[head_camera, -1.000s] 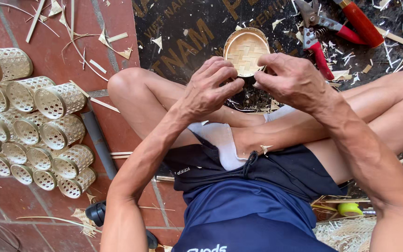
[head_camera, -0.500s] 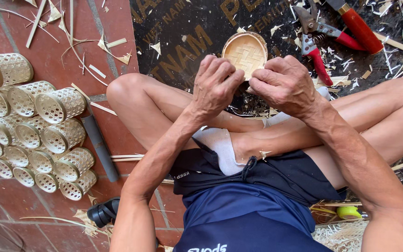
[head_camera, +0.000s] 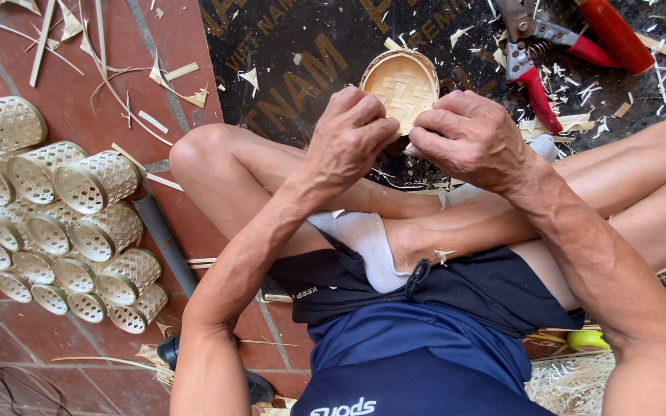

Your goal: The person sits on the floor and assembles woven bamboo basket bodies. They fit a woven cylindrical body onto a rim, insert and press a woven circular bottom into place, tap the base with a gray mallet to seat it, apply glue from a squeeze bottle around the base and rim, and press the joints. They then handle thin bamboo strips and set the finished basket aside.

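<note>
You sit cross-legged on a red tiled floor [head_camera: 9, 323], with a dark printed mat [head_camera: 287, 69] spread ahead of your knees and strewn with pale bamboo shavings. To your left, a heap of woven bamboo cylinders [head_camera: 63, 223] lies on its side in rows, open mouths toward you, with a dark pipe [head_camera: 165, 243] running along its right edge. At the top right of the mat lie red-handled pruning shears [head_camera: 529, 65] and, beside them, a red tool handle [head_camera: 614, 35]. A small yellow-green ball [head_camera: 587, 339] sits by your right hip among the straw.

Both your forearms reach forward over your crossed legs, and the hands meet above your shins. Your left hand [head_camera: 348, 139] curls knuckles up, its grip narrow, fingertips pinched on the near rim of a small round woven bamboo tray [head_camera: 400, 81]. Your right hand [head_camera: 475, 139] mirrors it, thumb and forefinger pinched tight on the same near rim, just beside the left fingers. The tray tilts up toward you, its woven inside showing, held clear of the mat.
</note>
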`<act>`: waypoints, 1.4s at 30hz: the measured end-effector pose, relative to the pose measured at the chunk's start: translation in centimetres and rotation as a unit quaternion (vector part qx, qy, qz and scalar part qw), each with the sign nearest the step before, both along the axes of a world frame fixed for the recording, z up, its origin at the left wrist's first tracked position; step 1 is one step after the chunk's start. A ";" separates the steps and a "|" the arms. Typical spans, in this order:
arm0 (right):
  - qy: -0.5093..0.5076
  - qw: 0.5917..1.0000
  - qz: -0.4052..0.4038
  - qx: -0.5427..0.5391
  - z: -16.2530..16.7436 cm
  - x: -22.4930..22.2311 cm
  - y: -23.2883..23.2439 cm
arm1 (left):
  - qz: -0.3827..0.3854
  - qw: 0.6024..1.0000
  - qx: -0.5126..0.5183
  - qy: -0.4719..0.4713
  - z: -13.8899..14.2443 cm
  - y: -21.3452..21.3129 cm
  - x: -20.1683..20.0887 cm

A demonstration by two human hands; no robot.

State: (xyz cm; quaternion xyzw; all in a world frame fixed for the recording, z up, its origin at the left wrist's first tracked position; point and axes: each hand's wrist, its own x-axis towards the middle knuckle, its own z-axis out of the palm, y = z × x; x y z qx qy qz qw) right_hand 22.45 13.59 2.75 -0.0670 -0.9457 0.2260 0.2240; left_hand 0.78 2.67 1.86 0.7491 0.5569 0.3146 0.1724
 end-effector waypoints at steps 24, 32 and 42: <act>-0.165 0.984 -0.025 -0.065 1.5 -2.0 0.5 | -0.132 0.990 -0.016 -0.050 0.0 1.3 -2.4; -0.147 0.987 0.029 -0.064 1.0 -2.6 1.0 | -0.165 0.984 -0.008 -0.061 -0.4 1.2 -3.4; -0.173 0.981 0.080 -0.022 1.2 -2.4 -1.7 | -0.144 0.989 -0.011 -0.029 -0.4 -1.9 -1.9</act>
